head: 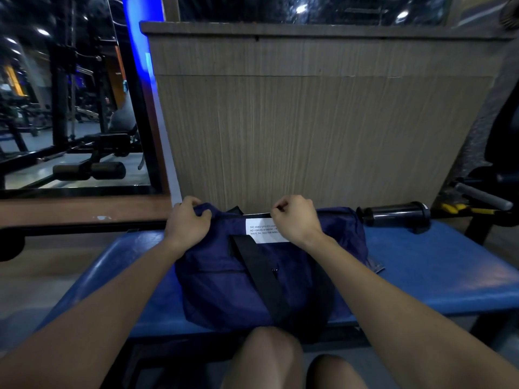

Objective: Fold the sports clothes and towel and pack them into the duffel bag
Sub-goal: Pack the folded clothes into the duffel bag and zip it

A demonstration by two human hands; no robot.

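Note:
A navy duffel bag [224, 282] with black straps and a white printed label lies on a blue padded bench [438, 265] in front of me. My left hand [188, 220] grips the fabric at the bag's far left top corner. My right hand [295, 217] pinches something small at the bag's top edge near the label, likely a zipper pull, though the fingers hide it. The bag's top looks closed. No clothes or towel show outside the bag.
A dark shaker bottle [393, 216] lies on its side on the bench right of the bag. A wood-panelled counter [309, 122] rises directly behind. A mirror [70, 108] on the left reflects gym machines. Exercise equipment [483, 197] stands at right. My knees [269, 357] are below the bench.

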